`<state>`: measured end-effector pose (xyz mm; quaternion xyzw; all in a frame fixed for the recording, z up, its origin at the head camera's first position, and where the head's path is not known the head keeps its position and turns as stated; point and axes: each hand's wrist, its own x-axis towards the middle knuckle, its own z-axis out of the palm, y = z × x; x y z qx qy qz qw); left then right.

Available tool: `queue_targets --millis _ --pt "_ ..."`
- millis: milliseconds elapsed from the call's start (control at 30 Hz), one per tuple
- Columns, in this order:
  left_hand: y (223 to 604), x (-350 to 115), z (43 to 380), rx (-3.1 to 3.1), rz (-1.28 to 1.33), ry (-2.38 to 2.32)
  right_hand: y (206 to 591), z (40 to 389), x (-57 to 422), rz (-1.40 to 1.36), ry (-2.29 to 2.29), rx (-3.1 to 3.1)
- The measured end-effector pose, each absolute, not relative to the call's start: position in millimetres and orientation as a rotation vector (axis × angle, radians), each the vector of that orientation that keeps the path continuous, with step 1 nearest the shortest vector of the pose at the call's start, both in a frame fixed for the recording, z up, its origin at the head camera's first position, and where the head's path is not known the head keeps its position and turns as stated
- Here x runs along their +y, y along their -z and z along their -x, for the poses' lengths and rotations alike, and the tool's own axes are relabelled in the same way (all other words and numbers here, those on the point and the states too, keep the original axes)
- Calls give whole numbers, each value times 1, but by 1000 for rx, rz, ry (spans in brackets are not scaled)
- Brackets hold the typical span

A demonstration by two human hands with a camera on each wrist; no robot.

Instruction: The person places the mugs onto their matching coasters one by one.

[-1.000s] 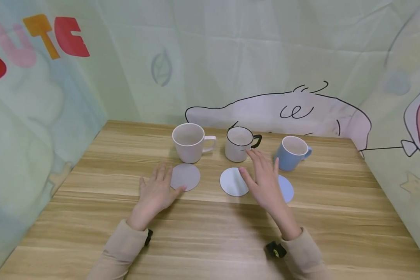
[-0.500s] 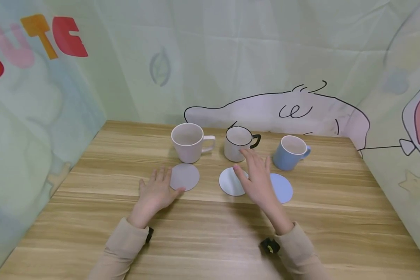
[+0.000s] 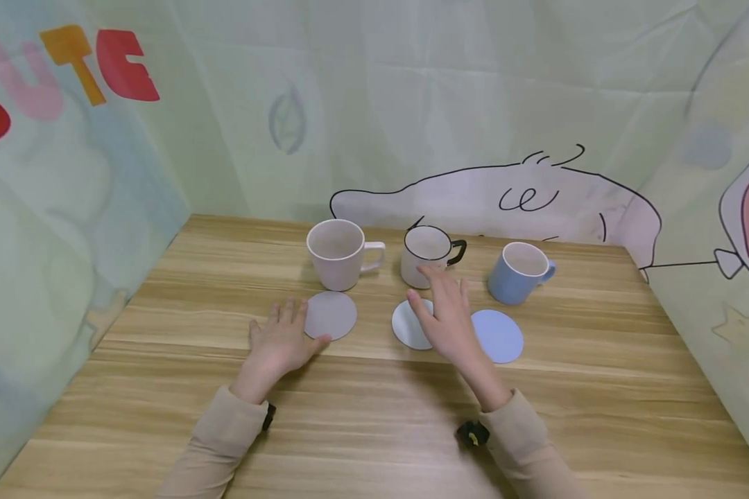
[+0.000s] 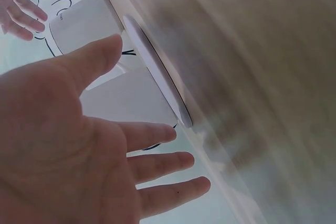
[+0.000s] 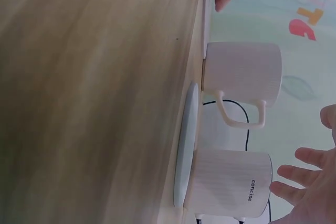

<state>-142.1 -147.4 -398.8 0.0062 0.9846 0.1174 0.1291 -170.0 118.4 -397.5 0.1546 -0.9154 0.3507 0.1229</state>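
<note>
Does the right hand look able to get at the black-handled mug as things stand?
Probably yes: the right hand holds nothing and is close to the black-handled mug; the white coaster in front of the mug lies flat, so nothing seems in the way.

left hand (image 3: 281, 344) beside gray coaster (image 3: 333, 314); right hand (image 3: 447, 317) over white coaster (image 3: 408, 328), near black-rimmed mug (image 3: 419, 258).

- Small black word "concise" (image 5: 251, 190) stands on the black-rimmed mug (image 5: 223, 179).
- Large coloured letters "UTE" (image 3: 81, 73) stand on the backdrop (image 3: 374, 118), left of that mug.
</note>
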Motion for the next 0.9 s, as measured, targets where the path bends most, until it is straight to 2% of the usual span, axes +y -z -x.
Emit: queue_targets --millis 900 --pt "399 -146 147 2794 33 -322 394 188 102 -491 -1086 -2656"
